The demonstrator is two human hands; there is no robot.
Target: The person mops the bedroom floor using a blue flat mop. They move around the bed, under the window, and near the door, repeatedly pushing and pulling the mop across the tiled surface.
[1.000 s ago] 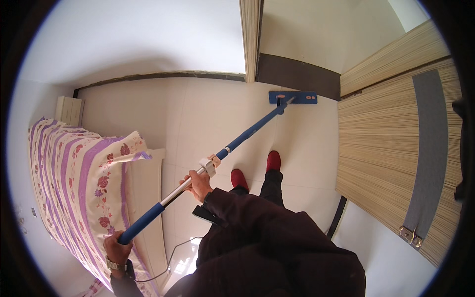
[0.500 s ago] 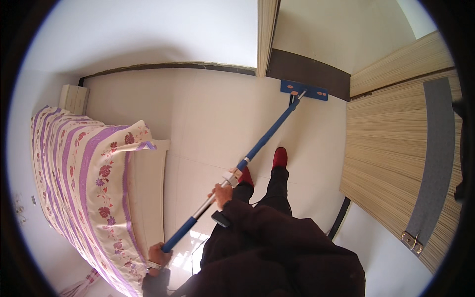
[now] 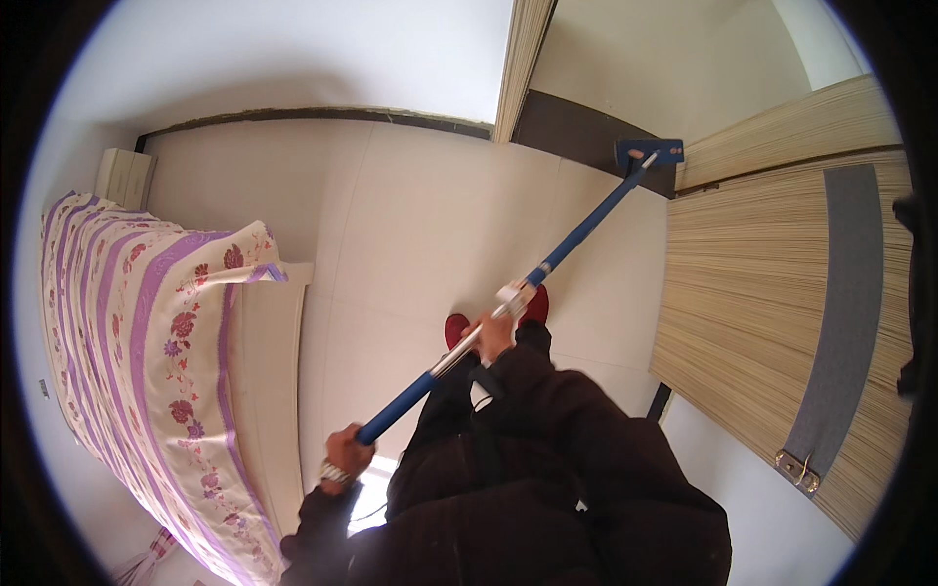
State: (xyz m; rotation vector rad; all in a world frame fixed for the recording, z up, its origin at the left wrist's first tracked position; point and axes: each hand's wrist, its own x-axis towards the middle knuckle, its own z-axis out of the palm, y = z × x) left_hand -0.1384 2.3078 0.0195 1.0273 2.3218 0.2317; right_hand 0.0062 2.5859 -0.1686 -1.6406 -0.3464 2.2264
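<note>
A flat mop with a long blue and silver pole slants across the view from lower left to upper right. Around the blue grip at its near end my left hand is closed, a metal watch at the wrist. My right hand wraps the silver stretch of the pole, just below a pale clamp-like fitting. At the far end the blue rectangular mop head lies over the dark doorway threshold, close to the door frame. Its underside is hidden.
A bed with a striped, flowered cover stands at the left, a small white cabinet beyond it. A wood-grain door with a grey strip is at the right. My red shoes stand on pale floor tiles.
The mop head has moved right and farther away, from the tiles onto the threshold. Both hands have shifted right and away with the pole. My feet have changed position.
</note>
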